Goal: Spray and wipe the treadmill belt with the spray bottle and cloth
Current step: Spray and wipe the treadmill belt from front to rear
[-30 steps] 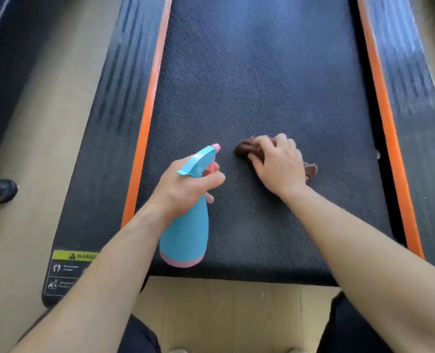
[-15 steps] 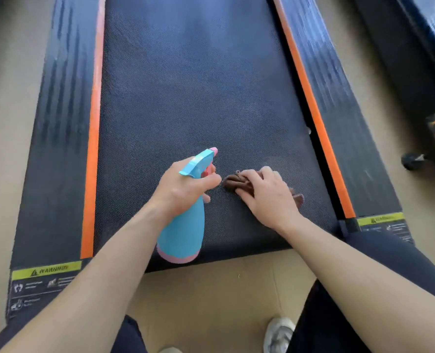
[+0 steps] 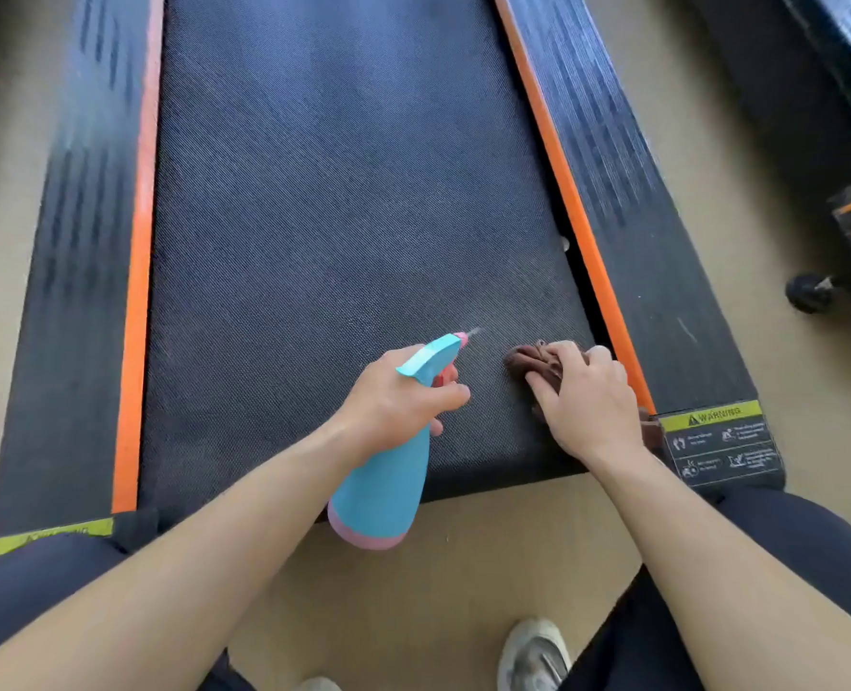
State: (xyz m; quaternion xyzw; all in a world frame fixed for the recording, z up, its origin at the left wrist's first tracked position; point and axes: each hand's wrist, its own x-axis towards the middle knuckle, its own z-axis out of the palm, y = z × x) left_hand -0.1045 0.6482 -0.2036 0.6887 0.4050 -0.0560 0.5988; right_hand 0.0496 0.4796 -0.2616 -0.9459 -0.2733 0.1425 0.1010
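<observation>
At the near end of the running surface, my left hand (image 3: 403,396) is wrapped round the neck of a turquoise plastic spray bottle (image 3: 378,501) with a pink base band. One finger lies across the trigger, and the pink nozzle (image 3: 462,336) points forward over the belt. A faint wisp shows at the nozzle tip, so I judge that a spray is leaving it. My right hand (image 3: 583,401) lies palm down, fingers bent over a bunched brown soft cloth (image 3: 525,359), and holds it against the dark, finely ribbed treadmill belt (image 3: 338,192).

Location: the cloth sits at the belt's near right corner, just beside the right orange edge stripe (image 3: 563,192). The spray bottle hangs above the belt's near edge, apart from the cloth.

Handling, by judgement:
- The spray bottle looks light and rigid. Take hold at the neck, where the trigger stays in reach — the smooth body may slip if wet.
- The cloth is limp and bunches easily. Press from above with a broad palm rather than pinching a corner.
- The treadmill belt looks grippy and may drag on the cloth.

Outward lie a black grooved side rail (image 3: 627,216), a yellow warning label (image 3: 710,417), tan flooring (image 3: 463,576) and one pale shoe (image 3: 533,650).
</observation>
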